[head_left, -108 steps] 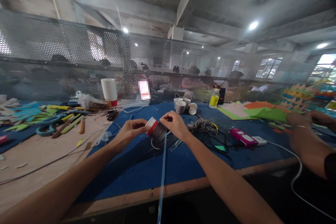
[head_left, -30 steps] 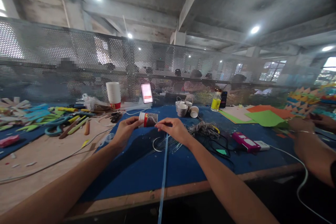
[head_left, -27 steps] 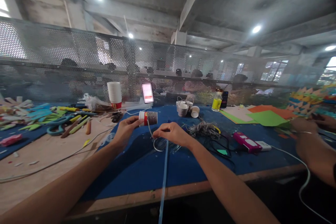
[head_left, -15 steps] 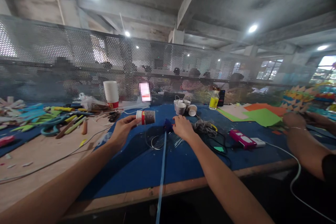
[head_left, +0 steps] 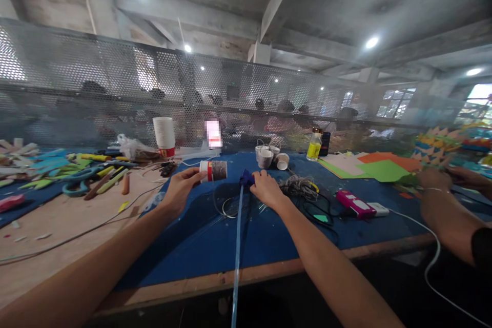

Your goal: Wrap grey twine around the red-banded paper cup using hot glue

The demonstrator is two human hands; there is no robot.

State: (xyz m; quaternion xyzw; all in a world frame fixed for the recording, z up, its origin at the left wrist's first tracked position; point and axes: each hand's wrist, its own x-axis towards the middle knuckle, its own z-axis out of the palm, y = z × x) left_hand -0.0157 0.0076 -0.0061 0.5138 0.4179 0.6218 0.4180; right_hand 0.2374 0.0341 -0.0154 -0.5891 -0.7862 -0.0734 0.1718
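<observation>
My left hand point(head_left: 180, 190) holds a small paper cup point(head_left: 213, 170) on its side above the blue mat point(head_left: 215, 246); grey twine is wound round the cup's body and a loose strand hangs down from it. My right hand point(head_left: 266, 188) rests on the mat a little to the right, fingers closed on a dark blue tool point(head_left: 246, 179) that sits at the top end of a thin blue strip point(head_left: 237, 246). The strip runs toward me over the table edge. A loop of wire point(head_left: 227, 208) lies on the mat between my hands.
A twine bundle point(head_left: 298, 184), black cables, a pink device point(head_left: 352, 203) and a white cable lie right of my hand. Small cups point(head_left: 269, 155), a yellow bottle point(head_left: 314, 146), a stack of white cups point(head_left: 163, 136), coloured paper point(head_left: 378, 168) and another person's hands point(head_left: 438, 184) are around. Scissors and sticks lie left.
My right hand let go of the strand by the cup and moved right and down to the mat, closing on the dark blue tool. The cup stays held in my left hand.
</observation>
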